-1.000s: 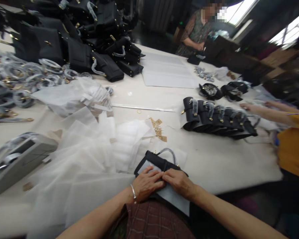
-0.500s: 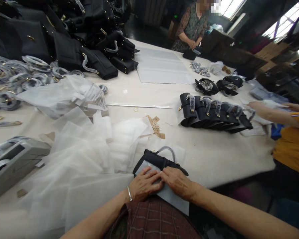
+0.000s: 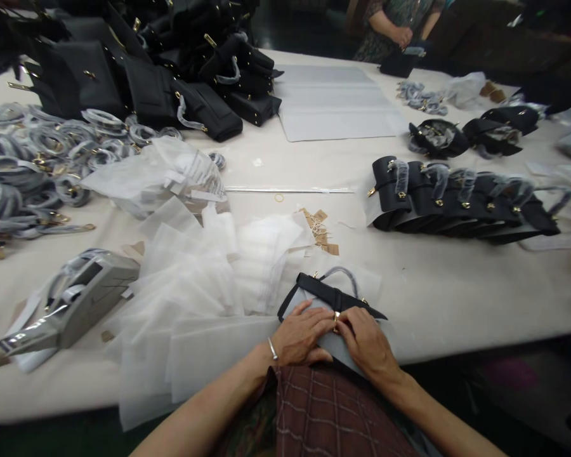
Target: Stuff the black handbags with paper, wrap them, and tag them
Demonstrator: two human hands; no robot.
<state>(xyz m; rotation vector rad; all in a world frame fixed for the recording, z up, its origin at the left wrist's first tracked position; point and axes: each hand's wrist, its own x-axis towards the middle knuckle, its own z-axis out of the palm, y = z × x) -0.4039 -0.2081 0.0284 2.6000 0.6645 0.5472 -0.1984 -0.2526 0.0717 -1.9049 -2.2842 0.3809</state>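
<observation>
A black handbag (image 3: pixel 320 291) with a plastic-wrapped handle and a grey sheet over its front leans at the table's front edge, against my body. My left hand (image 3: pixel 303 333) lies over the grey sheet, fingers stretched out towards the clasp and thumb lower down. At the bag's middle, my right hand (image 3: pixel 368 339) has thumb and fingers pinched at the gold clasp (image 3: pixel 337 317). The fingers partly cover the clasp, so whether it is fastened cannot be seen.
Thin white sheets (image 3: pixel 185 285) spread to the left, beside a grey dispenser-like block (image 3: pixel 90 298). Brown tags (image 3: pixel 321 235) lie beyond the bag. A row of wrapped-handle handbags (image 3: pixel 457 203) stands right. Black bags (image 3: pixel 147 82) and coiled straps (image 3: pixel 42 158) pile up left. A person (image 3: pixel 400 32) works opposite.
My view has turned right and down. My right hand has drawn slightly away from the left, and the gold clasp now shows between them. The co-worker in yellow has left view.
</observation>
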